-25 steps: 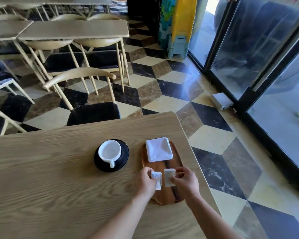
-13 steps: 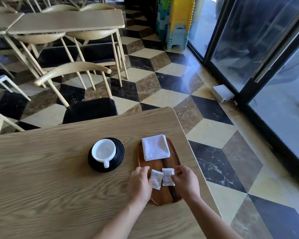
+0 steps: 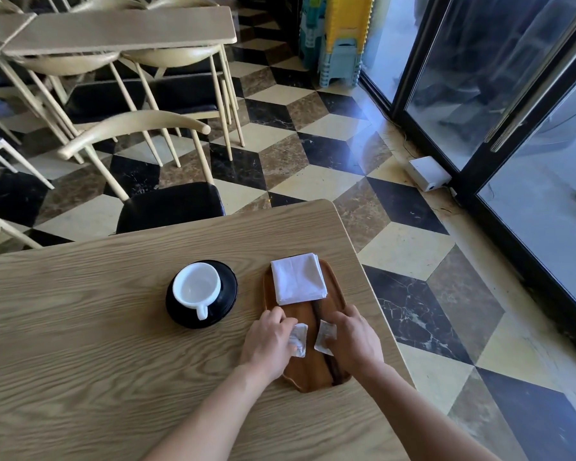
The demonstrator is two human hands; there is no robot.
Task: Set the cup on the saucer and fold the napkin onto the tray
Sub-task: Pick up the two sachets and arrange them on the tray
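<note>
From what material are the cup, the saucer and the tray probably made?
Cup: likely glazed ceramic or porcelain; plain white with a smooth surface and thick handle.
Saucer: probably glazed ceramic too; black and faintly glossy.
Tray: looks like wood with a smooth finish; warm brown, visible grain and one dark streak along its length.

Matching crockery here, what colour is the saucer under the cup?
Black, seen in the head view: the saucer under the white cup.

single head-worn wide-angle view, facing forward and down, near the table [image 3: 80,327]
</note>
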